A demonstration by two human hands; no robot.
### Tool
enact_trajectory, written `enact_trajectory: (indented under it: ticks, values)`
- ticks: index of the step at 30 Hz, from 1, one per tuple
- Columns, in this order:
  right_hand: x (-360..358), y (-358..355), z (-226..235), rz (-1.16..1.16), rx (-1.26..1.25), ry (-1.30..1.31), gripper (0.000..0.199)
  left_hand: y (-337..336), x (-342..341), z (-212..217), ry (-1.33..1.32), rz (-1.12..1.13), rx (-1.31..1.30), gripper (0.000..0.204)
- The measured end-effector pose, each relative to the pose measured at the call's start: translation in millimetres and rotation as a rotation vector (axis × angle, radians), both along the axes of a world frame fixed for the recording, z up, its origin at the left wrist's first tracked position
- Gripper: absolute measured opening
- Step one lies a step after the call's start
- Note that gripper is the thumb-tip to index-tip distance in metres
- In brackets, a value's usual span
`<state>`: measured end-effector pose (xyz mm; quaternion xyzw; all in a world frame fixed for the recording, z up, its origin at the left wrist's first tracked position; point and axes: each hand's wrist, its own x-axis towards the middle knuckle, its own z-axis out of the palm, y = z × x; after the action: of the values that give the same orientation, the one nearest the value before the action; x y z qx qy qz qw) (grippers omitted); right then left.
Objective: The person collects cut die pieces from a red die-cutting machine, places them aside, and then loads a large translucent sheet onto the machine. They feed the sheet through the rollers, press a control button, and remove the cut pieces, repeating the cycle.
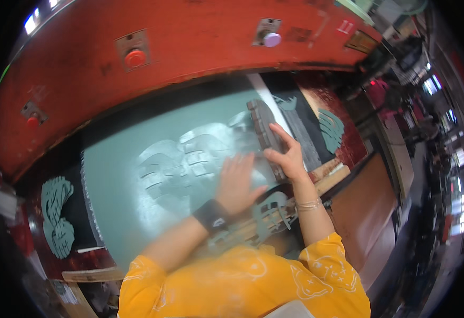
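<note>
A large grey-green sheet (112,164) lies over the black bed under the machine, with slotted curved shapes (202,151) cut into its shiny middle. My left hand (236,183), a dark band at its wrist, is stretched out over the sheet, its fingers blurred by motion; whether it presses on the sheet I cannot tell. At the sheet's right side my right hand (291,159) grips a brown, scalloped-edged cutting die (262,124), thumb and fingers around its near right side. A slotted green cut-out (271,212) is at the front edge, just right of my left hand.
The red machine front (200,37) spans the far side, bearing a red push button (135,58) and a pale purple one (271,39). Stacked green cut pieces (57,217) lie at left, more green pieces (330,131) at right. A wooden strip (332,179) runs along the front edge.
</note>
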<state>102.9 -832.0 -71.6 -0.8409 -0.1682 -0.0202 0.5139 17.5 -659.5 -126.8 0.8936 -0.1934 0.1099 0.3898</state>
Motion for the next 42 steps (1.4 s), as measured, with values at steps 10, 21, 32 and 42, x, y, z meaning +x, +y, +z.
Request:
enact_trajectory:
  ticks: [10, 21, 32, 42]
  values:
    - [21, -29, 2, 0.045, 0.947, 0.402, 0.069, -4, 49, 30, -0.323, 0.046, -0.062, 0.064]
    - [45, -75, 9, 0.092, 0.937, 0.459, 0.062, -6, 53, 27, -0.483, 0.029, 0.094, 0.025]
    - [55, -151, 3, -0.162, -0.768, -0.282, 0.057, -8, 99, 37, 0.495, -0.198, -0.484, 0.028]
    - [26, -2, 17, -0.105, -0.470, -0.272, 0.028, -15, 114, 42, 0.636, -0.008, -1.044, 0.033]
